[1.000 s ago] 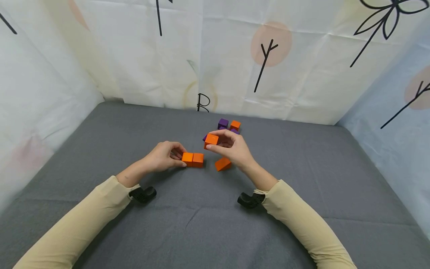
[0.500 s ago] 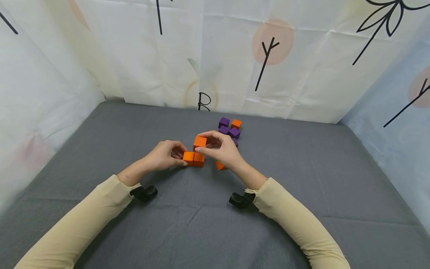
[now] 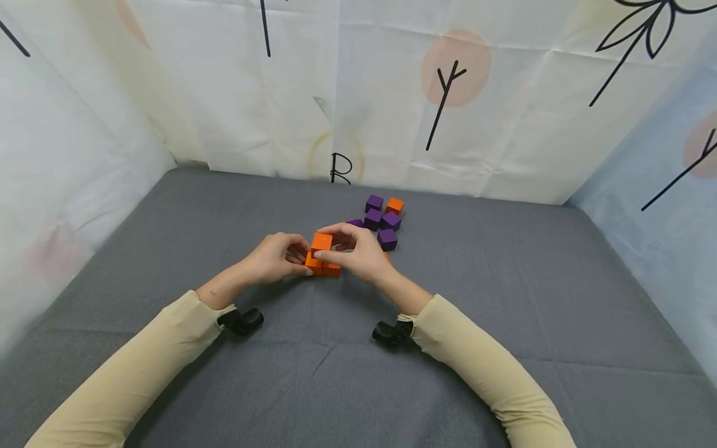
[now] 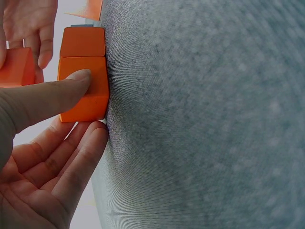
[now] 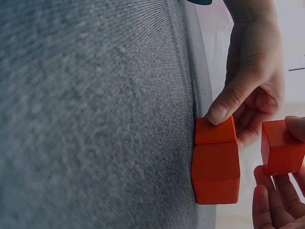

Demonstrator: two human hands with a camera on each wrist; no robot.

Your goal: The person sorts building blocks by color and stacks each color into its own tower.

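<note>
Two orange cubes stand side by side on the grey cloth in the head view, a left cube (image 3: 314,267) and a right cube (image 3: 333,271). My left hand (image 3: 273,260) pinches the left cube, its thumb on the near side and fingers beyond, as the left wrist view shows. Above the pair, my right hand (image 3: 361,252) holds a third orange cube (image 3: 322,241) between thumb and fingers. A gap separates that held cube (image 5: 282,150) from the pair below in the right wrist view. Another orange cube (image 3: 387,256) is mostly hidden behind the right hand.
Several purple cubes (image 3: 387,239) lie loosely grouped beyond the right hand, one partly covered by it. An orange cube (image 3: 394,206) sits at that group's far right. Behind the grey cloth (image 3: 313,386) hangs a pale printed curtain (image 3: 381,124).
The right hand has carried its orange cube leftward, from above the right of the pair to over it, uncovering purple cubes behind. The left hand keeps its hold in place.
</note>
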